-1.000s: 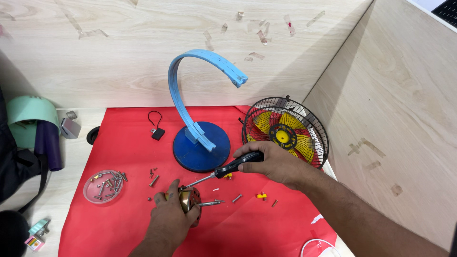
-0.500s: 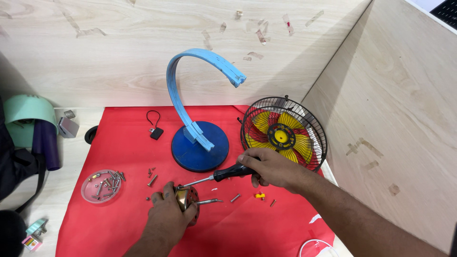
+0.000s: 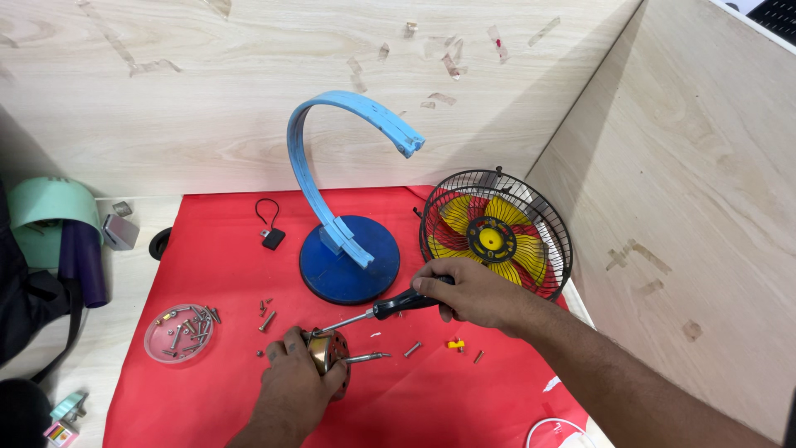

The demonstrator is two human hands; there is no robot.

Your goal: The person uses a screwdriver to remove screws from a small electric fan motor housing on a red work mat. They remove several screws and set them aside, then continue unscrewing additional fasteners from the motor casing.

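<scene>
1. Red cloth (image 3: pixel 215 265): covers most of the pale wooden work surface, inside plywood walls at back and right.
2. Blue stand (image 3: pixel 348 257): round dark-blue base at the middle of the cloth, with a light-blue curved arm rising and arching over to the right.
3. Fan head (image 3: pixel 496 232): black wire cage around yellow and red blades with a yellow hub; it stands tilted at the right edge of the cloth, just beside the blue stand and right behind the right hand.
4. Right hand (image 3: pixel 473 292): reaches in from the lower right, fingers wrapped firmly round the black handle of the screwdriver.
5. Left hand (image 3: pixel 294 383): comes in from the bottom edge, cupped over the small motor and pinning it to the cloth.
6. Mint-green and purple items (image 3: pixel 58 232): at the left edge, off the cloth; kind cannot be told.
7. Screwdriver (image 3: pixel 377 311): black grip and silver shank slanting down and left; its tip meets the top of the motor.
8. Small motor (image 3: pixel 325 353): brass-coloured round body at the near middle of the cloth, partly hidden by the left hand, a metal shaft sticking out to the right.
9. Clear round dish (image 3: pixel 178 332): at the left of the cloth, holding screws and bolts.
10. Black cord loop (image 3: pixel 267 217): lies left of the stand.
11. Loose screws (image 3: pixel 267 319): scattered between dish and motor, and more to the motor's right, near a small yellow part (image 3: pixel 455 343).
</scene>
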